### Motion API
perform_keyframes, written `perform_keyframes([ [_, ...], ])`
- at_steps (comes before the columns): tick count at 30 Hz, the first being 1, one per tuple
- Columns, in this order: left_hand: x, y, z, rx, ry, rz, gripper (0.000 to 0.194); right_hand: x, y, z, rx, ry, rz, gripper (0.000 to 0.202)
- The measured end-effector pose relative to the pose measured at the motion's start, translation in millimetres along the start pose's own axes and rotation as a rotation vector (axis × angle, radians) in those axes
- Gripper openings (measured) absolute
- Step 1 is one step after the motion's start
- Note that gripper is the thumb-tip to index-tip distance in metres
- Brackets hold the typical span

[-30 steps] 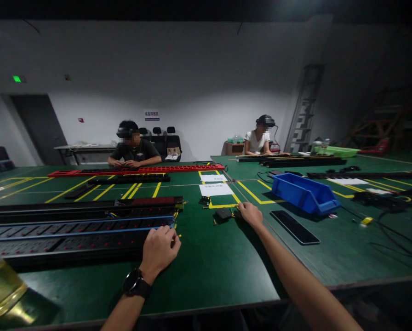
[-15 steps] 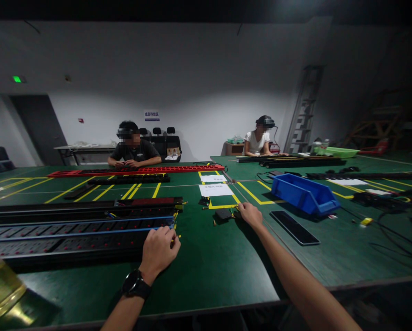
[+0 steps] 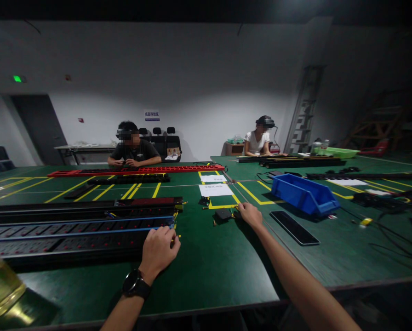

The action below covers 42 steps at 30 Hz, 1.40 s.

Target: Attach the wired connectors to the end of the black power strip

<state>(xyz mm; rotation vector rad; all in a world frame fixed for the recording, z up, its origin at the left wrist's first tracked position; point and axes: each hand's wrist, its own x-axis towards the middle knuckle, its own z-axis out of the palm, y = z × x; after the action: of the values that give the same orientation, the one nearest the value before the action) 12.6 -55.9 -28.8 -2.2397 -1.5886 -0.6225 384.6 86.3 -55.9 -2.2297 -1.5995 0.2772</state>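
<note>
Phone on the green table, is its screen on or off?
Apparently off: the phone, face up near the right hand, shows plain black, nothing lit. Whether it's fully powered down, I can't tell.

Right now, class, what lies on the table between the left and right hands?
In the head view: a small black block and yellowish wiring by the right hand, then a tiny brassy piece nearer the left hand. Around them, green tabletop.
</note>
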Motion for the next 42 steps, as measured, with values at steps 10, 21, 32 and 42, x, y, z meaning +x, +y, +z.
perform_keyframes([
  [10,-0.2,0.2,-0.2,0.004,0.007,0.007,0.023,-0.9,-0.1,-1.0,0.002,0.007,-0.006,0.053],
  [21,0.7,0.6,-1.0,0.018,0.015,0.013,0.022,-0.9,-0.8,-1.5,0.012,0.002,0.001,0.05],
  [32,1.3,1.9,-3.0,0.026,-0.007,0.007,0.023,-1.8,-0.9,-2.1,0.015,-0.004,-0.002,0.051],
  [42,-0.4,2.0,-3.7,0.028,-0.006,0.007,0.022,-2.4,-1.1,-2.9,0.02,0.004,-0.005,0.051],
])
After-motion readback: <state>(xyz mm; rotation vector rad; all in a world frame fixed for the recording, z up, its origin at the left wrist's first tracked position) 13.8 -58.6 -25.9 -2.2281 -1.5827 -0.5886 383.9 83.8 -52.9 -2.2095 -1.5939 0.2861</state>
